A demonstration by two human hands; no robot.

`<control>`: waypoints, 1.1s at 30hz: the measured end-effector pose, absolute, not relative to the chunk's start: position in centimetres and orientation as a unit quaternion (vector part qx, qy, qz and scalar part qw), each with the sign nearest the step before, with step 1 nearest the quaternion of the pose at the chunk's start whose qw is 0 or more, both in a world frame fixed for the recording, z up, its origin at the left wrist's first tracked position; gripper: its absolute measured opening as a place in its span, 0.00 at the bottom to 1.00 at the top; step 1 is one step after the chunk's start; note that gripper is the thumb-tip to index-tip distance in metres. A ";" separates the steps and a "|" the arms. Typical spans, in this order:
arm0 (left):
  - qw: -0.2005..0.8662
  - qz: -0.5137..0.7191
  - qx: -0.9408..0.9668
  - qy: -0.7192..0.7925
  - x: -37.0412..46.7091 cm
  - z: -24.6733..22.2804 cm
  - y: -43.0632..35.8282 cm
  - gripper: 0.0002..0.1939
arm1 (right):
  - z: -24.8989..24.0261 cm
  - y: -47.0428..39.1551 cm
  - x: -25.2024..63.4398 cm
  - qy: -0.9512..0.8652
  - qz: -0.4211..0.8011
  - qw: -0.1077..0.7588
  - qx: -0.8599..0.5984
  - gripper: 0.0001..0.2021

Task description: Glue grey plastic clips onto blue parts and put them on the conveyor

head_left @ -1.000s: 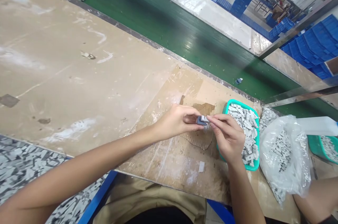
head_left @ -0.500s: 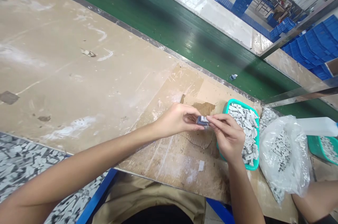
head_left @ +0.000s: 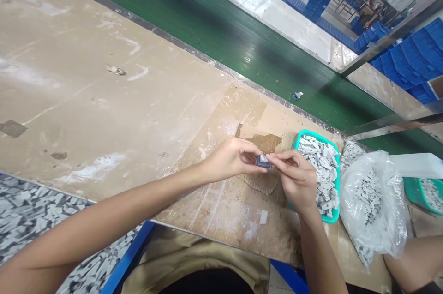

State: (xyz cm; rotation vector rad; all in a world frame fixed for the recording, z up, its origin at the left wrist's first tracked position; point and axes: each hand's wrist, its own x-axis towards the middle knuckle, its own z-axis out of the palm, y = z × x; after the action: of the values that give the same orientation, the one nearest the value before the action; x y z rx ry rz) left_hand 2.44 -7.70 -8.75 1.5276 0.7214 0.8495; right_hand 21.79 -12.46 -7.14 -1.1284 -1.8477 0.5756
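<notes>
My left hand (head_left: 238, 155) pinches a small dark grey plastic part (head_left: 263, 163) between thumb and fingers, above the workbench. A light grey piece (head_left: 264, 158) sits in its top, and the fingertips of my right hand (head_left: 297, 176) close on that piece from the right. The right fingers partly hide it. Just beyond my right hand stands a green basket (head_left: 338, 183) heaped with light grey plastic pieces (head_left: 323, 165). Below the hands, a torn piece of cardboard (head_left: 259, 185) lies on the bench (head_left: 114, 109).
A green conveyor belt (head_left: 221, 40) runs along the bench's far side, carrying small parts (head_left: 297, 95). At right are a clear plastic bag (head_left: 387, 211) of small parts, another green basket (head_left: 411, 195) and another person's arm (head_left: 415, 257). Many grey parts (head_left: 38, 225) fill a container at lower left.
The light grey piece now sits lower in the dark part, and my right hand has shifted slightly left. Parts on the conveyor belt have moved left.
</notes>
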 end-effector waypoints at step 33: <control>0.540 0.428 0.662 0.294 1.3 -6.8 -8.1 0.14 | -8.3 -14.1 20.1 -0.755 0.027 0.524 -0.394 0.26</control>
State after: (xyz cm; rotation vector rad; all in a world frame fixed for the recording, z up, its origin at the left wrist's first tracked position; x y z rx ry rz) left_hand 1.29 -8.05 -6.80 1.5747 0.6982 1.0185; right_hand 20.09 -14.09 -8.31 -0.9441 -1.8061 0.0647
